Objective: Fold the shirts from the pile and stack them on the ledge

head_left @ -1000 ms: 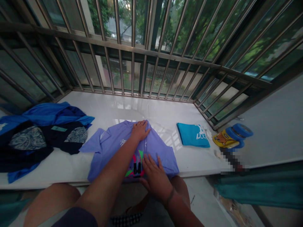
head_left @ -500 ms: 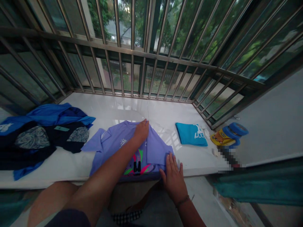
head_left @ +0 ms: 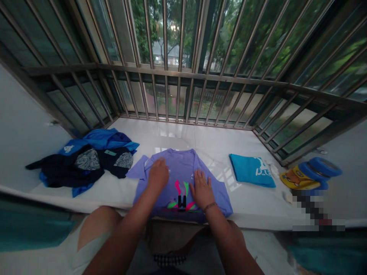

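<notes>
A lilac T-shirt (head_left: 177, 168) with a pink and green print lies spread on the white sill (head_left: 200, 143), its hem hanging over the front edge. My left hand (head_left: 157, 175) rests flat on the shirt's left half, fingers together and stretched out. My right hand (head_left: 202, 189) lies flat on the right half beside the print, fingers spread. Neither hand grips the cloth.
A heap of blue and dark clothes (head_left: 86, 162) lies at the left of the sill. A folded teal shirt (head_left: 252, 170) lies at the right, with a yellow toy (head_left: 295, 179) and blue discs (head_left: 319, 170) beyond it. Metal bars (head_left: 177, 72) fence the sill's far side.
My left hand has come back from the shirt's collar to its left half. My right hand has moved from the right hem inward onto the shirt. The view has shifted to the left.
</notes>
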{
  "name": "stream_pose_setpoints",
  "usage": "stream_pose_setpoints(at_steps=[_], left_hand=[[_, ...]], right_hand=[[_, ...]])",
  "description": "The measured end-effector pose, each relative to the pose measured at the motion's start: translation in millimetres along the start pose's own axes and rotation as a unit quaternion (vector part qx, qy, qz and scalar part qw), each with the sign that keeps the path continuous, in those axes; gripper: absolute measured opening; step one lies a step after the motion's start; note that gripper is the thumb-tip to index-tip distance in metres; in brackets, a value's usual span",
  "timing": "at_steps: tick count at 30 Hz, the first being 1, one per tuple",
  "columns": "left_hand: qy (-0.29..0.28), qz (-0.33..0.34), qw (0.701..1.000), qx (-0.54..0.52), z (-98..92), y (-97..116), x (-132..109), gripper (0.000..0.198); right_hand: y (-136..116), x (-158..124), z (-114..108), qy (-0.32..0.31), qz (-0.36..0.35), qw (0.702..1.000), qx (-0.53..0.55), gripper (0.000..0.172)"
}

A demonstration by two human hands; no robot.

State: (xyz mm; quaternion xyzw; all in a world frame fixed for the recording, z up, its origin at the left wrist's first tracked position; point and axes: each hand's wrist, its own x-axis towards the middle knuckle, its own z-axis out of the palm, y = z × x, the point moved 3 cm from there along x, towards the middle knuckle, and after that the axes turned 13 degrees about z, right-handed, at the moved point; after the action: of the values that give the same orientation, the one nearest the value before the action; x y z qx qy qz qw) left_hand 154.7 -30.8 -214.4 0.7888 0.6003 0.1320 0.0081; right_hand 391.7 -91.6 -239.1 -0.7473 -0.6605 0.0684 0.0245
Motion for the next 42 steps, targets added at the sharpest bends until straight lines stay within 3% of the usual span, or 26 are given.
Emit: stream_pose_setpoints(at_steps=[2, 4, 6, 8, 10, 13, 15, 17, 19, 23, 27, 31, 34, 38, 40, 42], left_hand=[[0.015, -0.145, 0.988, 0.047, -20.7, -54, -4, 0.061], [-0.022, -0.227, 0.972, 0.059, -32.8, -96, -9, 0.063], [-0.071, -0.238, 0.968, 0.04, -38.0, -124, -10, 0.052], [-0.089, -0.212, 0.973, 0.016, -41.2, -137, -6, 0.039], [-0.081, -0.189, 0.979, 0.003, -45.2, -138, -3, 0.033], [-0.029, -0.14, 0.988, -0.055, -54.0, -121, -8, 0.039], [0.024, -0.039, 0.991, -0.13, -61.2, -98, -21, 0.039], [0.064, 0.106, 0.974, -0.188, -66.6, -74, -42, 0.038], [0.087, 0.198, 0.956, -0.197, -65.6, -62, -66, 0.042], [0.119, 0.144, 0.967, -0.173, -44.2, -82, -105, 0.058], [0.08, 0.146, 0.971, -0.174, -20.6, -100, -118, 0.059], [0.052, 0.183, 0.962, -0.195, -14.9, -91, -108, 0.06], [0.022, 0.198, 0.96, -0.196, -14.8, -83, -91, 0.053], [0.005, 0.192, 0.955, -0.227, -15.9, -90, -76, 0.033], [0.022, 0.17, 0.948, -0.269, -18.0, -101, -77, 0.029], [0.043, 0.137, 0.943, -0.301, -19.9, -116, -81, 0.026]], right_hand=[[-1, 0, 6, -0.011, 0.0, 1.0, 0.003, 0.069], [1, -2, 10, -0.007, 0.0, 1.0, 0.006, 0.069], [2, -3, 10, -0.004, -0.001, 1.0, 0.008, 0.07], [2, -3, 9, -0.005, -0.001, 1.0, 0.01, 0.07], [2, -2, 8, -0.006, 0.001, 1.0, 0.012, 0.07], [1, -2, 7, -0.011, 0.006, 1.0, 0.013, 0.071], [2, -2, 7, -0.015, 0.008, 1.0, 0.013, 0.072], [2, -1, 8, -0.017, 0.008, 1.0, 0.012, 0.072], [2, -1, 9, -0.014, 0.006, 1.0, 0.014, 0.073], [4, 1, 10, -0.006, 0.003, 1.0, 0.02, 0.071], [-2, -7, -2, 0.036, -0.038, 0.998, 0.037, 0.06], [-36, -32, -15, 0.057, -0.173, 0.978, 0.102, 0.057], [-76, -47, -16, 0.029, -0.22, 0.965, 0.137, 0.062], [-119, -54, -14, 0.026, -0.222, 0.963, 0.151, 0.02], [-131, -56, -17, 0.046, -0.247, 0.952, 0.173, 0.015], [-137, -58, -19, 0.041, -0.327, 0.925, 0.188, 0.013]])
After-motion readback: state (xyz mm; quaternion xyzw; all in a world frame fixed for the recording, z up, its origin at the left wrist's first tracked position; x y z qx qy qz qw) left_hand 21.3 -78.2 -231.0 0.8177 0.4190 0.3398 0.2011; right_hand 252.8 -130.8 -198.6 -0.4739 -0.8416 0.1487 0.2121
